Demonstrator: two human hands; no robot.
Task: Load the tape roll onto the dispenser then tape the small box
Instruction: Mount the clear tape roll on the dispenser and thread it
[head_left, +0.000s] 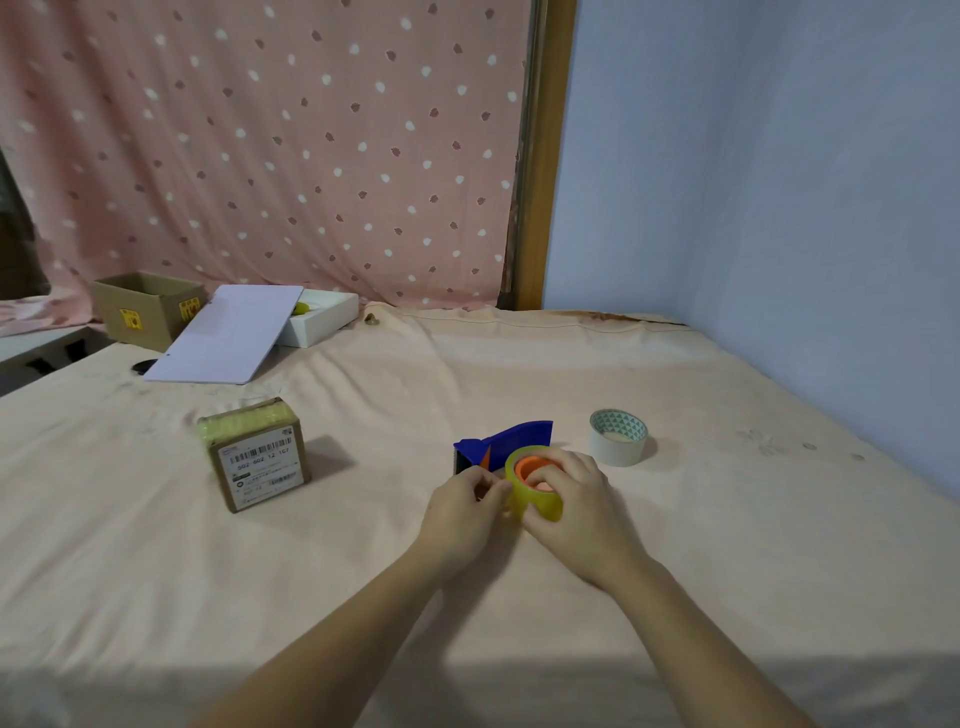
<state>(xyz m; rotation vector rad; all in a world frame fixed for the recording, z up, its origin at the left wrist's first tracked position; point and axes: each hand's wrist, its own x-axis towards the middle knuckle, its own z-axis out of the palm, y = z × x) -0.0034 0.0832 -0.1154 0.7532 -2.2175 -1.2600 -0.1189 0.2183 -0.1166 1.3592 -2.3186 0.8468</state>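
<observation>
At nine o'clock the small box (257, 454) sits well apart from your hands, unsealed by fresh tape as far as I can judge. Your left hand (465, 512) pinches at the yellow tape roll (535, 491), likely hunting the loose end; your right hand (569, 501) grips the roll, fingers (540, 475) over its orange core, against the blue dispenser (501, 441). Loading is in hand; next you need the end threaded forward. A white tape roll (618, 436) lies at two o'clock. Peach sheet (675, 545), dotted curtain (270, 145), blue wall (779, 156).

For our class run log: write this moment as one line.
stage: loading tape | left hand: at yellow tape roll edge | right hand: gripping roll | blue dispenser: behind roll | small box: untouched
</observation>
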